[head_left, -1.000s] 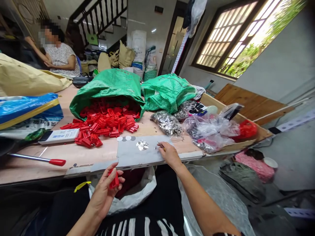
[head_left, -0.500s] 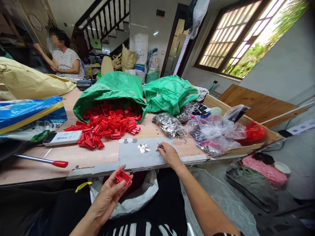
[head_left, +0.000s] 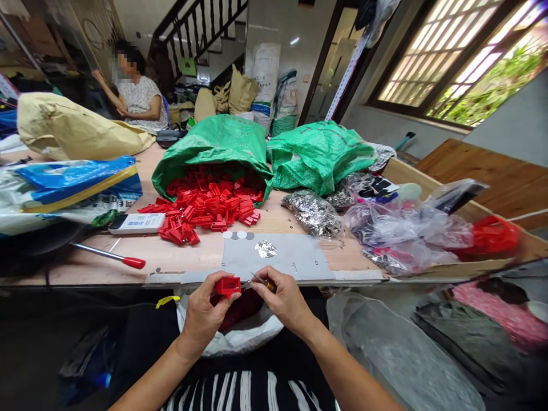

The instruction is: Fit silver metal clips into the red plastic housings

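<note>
My left hand [head_left: 203,311] grips a small hollow red plastic part [head_left: 228,285] between thumb and fingers, its open side facing right. My right hand [head_left: 285,299] is closed on a thin pointed tool with a yellowish handle [head_left: 269,285]. By the right fingertips a tiny shiny metal piece [head_left: 247,283] shows beside the red part; whether they touch I cannot tell. Beyond the hands, a grey mat [head_left: 295,257] bears a small pile of silvery metal pieces [head_left: 266,249]. More red parts [head_left: 205,205] spill from a green woven sack [head_left: 218,140].
A second green sack [head_left: 319,154] and a bag of metal pieces [head_left: 312,212] stand at the back. To the right is a wooden-sided tray [head_left: 492,251] of plastic bags. A red-tipped lever [head_left: 133,262] juts in from the left. Another person [head_left: 139,97] sits at the far left.
My right hand has come off the mat, toward me and leftward, with the tool. My left hand has risen with the red part, so both hands are now close together. The view has shifted left.
</note>
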The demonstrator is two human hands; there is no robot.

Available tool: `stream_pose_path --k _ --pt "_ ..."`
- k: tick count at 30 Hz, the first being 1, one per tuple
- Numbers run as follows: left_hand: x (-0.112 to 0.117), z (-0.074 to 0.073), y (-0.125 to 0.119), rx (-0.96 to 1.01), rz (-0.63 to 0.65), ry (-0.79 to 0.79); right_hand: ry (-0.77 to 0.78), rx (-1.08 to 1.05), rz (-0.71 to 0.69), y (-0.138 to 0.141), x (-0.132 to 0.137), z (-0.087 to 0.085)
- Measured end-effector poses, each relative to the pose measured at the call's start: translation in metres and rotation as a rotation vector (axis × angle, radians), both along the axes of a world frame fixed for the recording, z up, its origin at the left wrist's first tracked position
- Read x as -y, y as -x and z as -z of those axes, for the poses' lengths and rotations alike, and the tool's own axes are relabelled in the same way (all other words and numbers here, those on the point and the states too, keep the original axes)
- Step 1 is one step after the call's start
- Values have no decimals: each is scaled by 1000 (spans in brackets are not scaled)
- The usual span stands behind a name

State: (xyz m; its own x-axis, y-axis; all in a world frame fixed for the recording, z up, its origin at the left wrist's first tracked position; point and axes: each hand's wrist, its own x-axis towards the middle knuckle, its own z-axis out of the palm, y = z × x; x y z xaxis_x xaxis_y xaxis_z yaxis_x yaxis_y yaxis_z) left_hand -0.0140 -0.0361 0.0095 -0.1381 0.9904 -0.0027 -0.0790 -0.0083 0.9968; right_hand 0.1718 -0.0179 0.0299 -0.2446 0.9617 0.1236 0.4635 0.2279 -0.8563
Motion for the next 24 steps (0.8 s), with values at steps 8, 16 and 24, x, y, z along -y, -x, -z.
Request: stream_pose_path --k 8,16,24 --pt "-3 -4 1 492 294 264 -55 -46 9 15 -1 -7" --pt "0 -6 4 874 354 501 -186 -13 -39 19 -9 -3" --pt "1 -5 0 932 330 576 -252 69 -213 15 -12 -4"
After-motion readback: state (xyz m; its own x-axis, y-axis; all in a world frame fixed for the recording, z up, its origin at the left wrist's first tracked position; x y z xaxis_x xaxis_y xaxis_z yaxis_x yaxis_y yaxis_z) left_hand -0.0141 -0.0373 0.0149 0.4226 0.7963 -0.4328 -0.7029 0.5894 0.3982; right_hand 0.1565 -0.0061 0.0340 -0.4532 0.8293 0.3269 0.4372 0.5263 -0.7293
